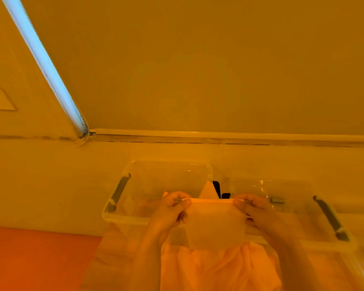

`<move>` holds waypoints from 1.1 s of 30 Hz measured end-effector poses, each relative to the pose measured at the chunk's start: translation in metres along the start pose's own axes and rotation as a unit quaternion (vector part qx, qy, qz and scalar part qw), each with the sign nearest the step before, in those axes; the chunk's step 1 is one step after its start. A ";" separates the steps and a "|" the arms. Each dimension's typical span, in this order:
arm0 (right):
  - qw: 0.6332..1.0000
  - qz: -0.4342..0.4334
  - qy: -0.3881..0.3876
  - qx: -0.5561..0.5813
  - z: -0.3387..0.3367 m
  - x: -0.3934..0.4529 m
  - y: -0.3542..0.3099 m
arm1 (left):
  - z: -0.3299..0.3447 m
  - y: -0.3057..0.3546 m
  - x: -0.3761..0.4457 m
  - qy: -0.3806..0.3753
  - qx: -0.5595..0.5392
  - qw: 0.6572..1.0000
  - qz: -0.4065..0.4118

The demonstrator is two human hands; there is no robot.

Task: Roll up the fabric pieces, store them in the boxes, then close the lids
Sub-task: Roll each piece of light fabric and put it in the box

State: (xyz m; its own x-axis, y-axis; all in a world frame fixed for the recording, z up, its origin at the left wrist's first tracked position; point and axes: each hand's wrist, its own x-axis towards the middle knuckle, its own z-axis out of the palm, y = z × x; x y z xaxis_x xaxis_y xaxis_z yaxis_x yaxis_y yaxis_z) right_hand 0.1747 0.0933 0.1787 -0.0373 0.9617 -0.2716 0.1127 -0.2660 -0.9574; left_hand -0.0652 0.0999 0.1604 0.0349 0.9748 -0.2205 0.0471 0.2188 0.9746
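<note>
While pinching the fabric piece (215, 221) at both top corners, left hand (172, 208) and right hand (253, 208) alike, above the two open boxes (118, 217): best kept taut and level, rolled evenly downward.

This is looking like a room in a home: a roller blind (219, 70) is hanging down over a window at the far side, a wall switch plate (0, 99) is sitting at far left, and clear plastic storage boxes (156, 185) are resting near the sill.
</note>
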 end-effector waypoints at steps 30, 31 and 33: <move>0.999 -0.044 -0.009 0.018 0.004 0.009 0.004 | -0.002 0.004 -0.014 0.029 -0.008 0.999 0.032; 0.999 -0.050 -0.006 0.018 0.004 0.008 0.005 | -0.001 0.004 -0.015 0.032 -0.026 0.999 0.030; 0.998 -0.060 0.001 0.025 0.005 0.005 0.006 | -0.002 0.005 -0.017 0.035 -0.067 0.997 0.026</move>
State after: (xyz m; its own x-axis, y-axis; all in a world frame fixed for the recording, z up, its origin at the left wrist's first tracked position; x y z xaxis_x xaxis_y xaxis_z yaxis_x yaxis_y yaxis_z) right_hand 0.1697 0.0963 0.1712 -0.0455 0.9870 -0.1541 0.0588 -0.1513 -0.9867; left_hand -0.0679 0.0849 0.1688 -0.0363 0.9845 -0.1715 -0.0861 0.1679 0.9820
